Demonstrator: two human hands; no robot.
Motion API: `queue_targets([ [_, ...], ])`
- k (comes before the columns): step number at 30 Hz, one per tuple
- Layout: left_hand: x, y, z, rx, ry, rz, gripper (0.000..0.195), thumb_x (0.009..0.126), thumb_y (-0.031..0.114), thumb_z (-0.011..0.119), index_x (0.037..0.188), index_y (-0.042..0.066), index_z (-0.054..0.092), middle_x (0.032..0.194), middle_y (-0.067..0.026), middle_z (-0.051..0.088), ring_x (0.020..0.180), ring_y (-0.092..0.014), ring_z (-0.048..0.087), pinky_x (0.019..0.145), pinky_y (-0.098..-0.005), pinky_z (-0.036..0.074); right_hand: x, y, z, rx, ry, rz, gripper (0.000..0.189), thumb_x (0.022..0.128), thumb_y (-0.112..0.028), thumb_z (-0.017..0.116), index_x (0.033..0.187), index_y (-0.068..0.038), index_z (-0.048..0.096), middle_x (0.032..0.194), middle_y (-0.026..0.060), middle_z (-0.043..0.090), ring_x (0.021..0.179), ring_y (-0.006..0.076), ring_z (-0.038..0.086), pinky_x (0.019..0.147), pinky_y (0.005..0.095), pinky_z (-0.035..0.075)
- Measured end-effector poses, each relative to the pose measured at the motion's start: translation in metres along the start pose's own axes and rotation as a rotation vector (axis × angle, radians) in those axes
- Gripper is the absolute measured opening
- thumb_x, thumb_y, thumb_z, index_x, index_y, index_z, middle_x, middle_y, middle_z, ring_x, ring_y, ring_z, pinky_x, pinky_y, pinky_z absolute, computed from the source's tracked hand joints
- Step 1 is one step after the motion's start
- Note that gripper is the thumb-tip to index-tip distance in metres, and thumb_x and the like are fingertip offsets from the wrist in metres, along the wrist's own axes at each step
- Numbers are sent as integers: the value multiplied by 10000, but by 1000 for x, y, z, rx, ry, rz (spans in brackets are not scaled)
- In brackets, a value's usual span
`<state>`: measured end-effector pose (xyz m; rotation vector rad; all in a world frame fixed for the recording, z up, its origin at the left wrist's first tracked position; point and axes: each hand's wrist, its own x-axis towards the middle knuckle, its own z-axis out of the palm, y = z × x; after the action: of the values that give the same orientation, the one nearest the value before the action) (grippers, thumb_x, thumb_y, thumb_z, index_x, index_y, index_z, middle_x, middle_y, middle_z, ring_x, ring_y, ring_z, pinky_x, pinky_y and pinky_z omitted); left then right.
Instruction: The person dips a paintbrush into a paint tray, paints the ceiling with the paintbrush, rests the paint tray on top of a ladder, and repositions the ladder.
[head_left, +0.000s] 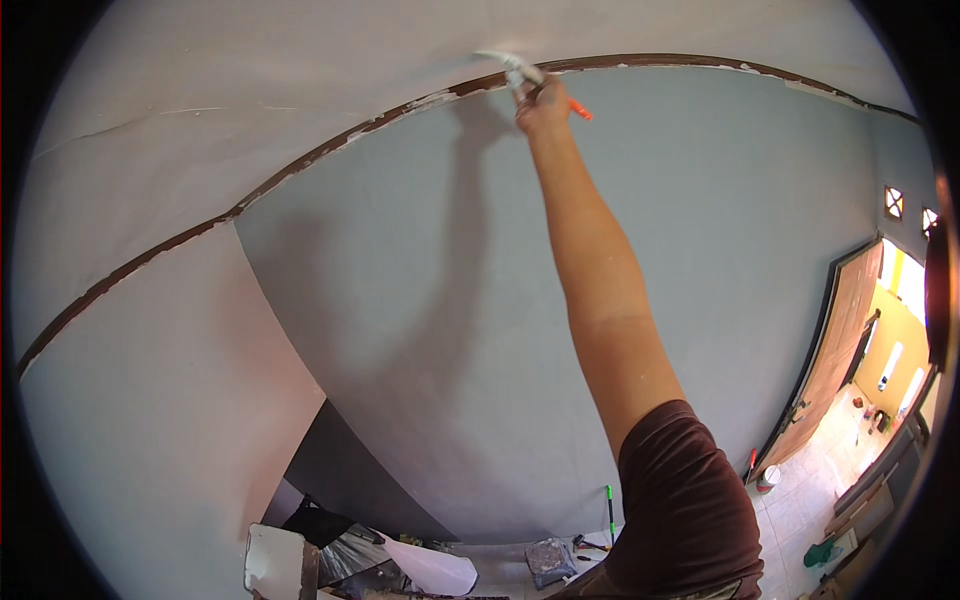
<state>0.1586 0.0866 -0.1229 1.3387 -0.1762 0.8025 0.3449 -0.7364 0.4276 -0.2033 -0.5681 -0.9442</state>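
My right hand (545, 109) is raised at the far reach of my arm, closed around a hand tool (581, 109) with an orange handle end. The tool's pale upper part is blurred, so its exact kind is unclear. It touches or hovers just by the dark brown trim strip (637, 59) where the ceiling (300, 60) meets the grey-blue wall (712, 225). White, uneven patches line the lower edge of the strip. A shadow of my arm falls on the wall to the left. My left hand is out of view.
A wooden door (832, 360) stands open at right, near a small bucket (769, 478). Below lie a white-topped object (274, 559), a white sheet or bag (431, 564), a grey bundle (550, 561) and a green-and-black pole (610, 514). A crack (112, 133) crosses the ceiling.
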Motion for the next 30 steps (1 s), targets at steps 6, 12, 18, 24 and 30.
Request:
queue_targets([
  [6,-1,16,7,-100,-69,-75,780,886,544,595,1481,51,493,1463,-202,555,1290,-411,567,1041,-571,521,9,-106,-10,184,-20,-242,243,1032,-185,449,1042,48,519,984,131,615,856,263,662,837,400,630],
  [12,-5,29,17,-217,-169,-120,775,910,566,524,1485,47,487,1471,-209,545,1300,-421,556,1042,-584,517,13,-127,-19,543,9,-381,372,1022,-256,417,1107,90,526,1116,176,609,1022,292,658,909,386,614],
  [18,-9,42,39,-369,-320,-174,777,935,588,454,1488,43,480,1479,-216,534,1310,-431,544,1043,-598,512,5,-17,7,280,37,-154,319,1019,-238,384,1130,15,543,1066,130,625,995,278,660,817,381,598],
  [24,2,25,57,-534,-271,-199,812,933,627,384,1491,44,475,1480,-217,529,1318,-443,528,1049,-621,498,-36,-10,-57,-133,-33,18,128,980,-132,521,1036,-30,575,934,75,655,724,180,588,733,411,543],
  [30,-1,14,33,-458,-152,-218,811,930,630,388,1485,46,480,1477,-213,532,1316,-444,527,1050,-626,494,-257,-10,-167,-409,-70,333,250,1026,-228,556,1182,-49,631,1097,49,656,1016,169,615,830,336,512],
])
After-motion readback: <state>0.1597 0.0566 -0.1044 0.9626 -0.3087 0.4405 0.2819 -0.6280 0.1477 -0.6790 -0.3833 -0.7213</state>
